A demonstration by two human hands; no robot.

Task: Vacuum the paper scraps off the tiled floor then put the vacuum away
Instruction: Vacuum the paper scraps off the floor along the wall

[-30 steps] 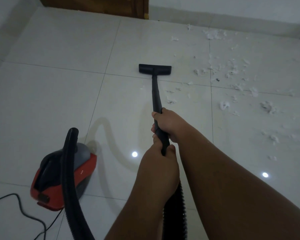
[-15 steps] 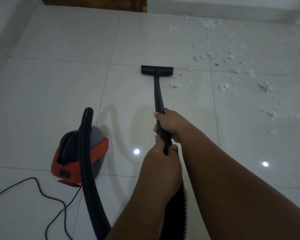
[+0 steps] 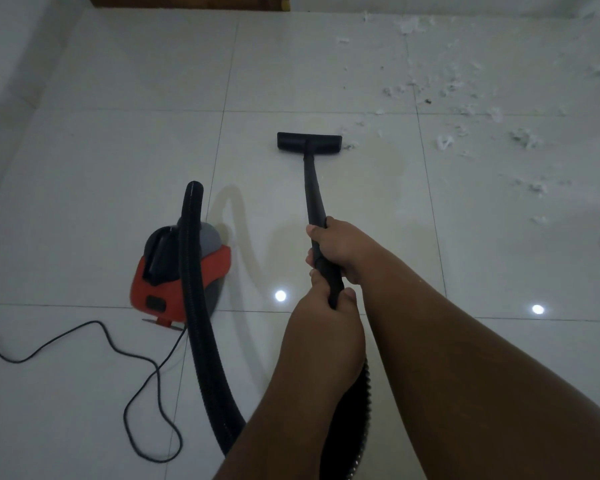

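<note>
Both hands grip the black vacuum wand (image 3: pixel 314 192). My right hand (image 3: pixel 340 245) holds it higher up the tube, and my left hand (image 3: pixel 326 327) holds the lower end just behind. The flat black floor nozzle (image 3: pixel 309 143) rests on the white tiles ahead, its right end touching a few scraps. White paper scraps (image 3: pixel 465 109) lie scattered over the tiles to the right and far right. The red and grey vacuum canister (image 3: pixel 177 271) sits on the floor to my left, its ribbed black hose (image 3: pixel 201 341) arching up and down toward me.
A thin black power cord (image 3: pixel 132 379) loops over the floor at lower left. A white wall (image 3: pixel 11 81) runs along the left side. A brown wooden door base (image 3: pixel 187 1) stands at the top edge, with white skirting along the far wall.
The nozzle has been drawn back toward me across the tile joint, picking up scraps near it. The canister and cord now appear further right and nearer as the view shifted.
</note>
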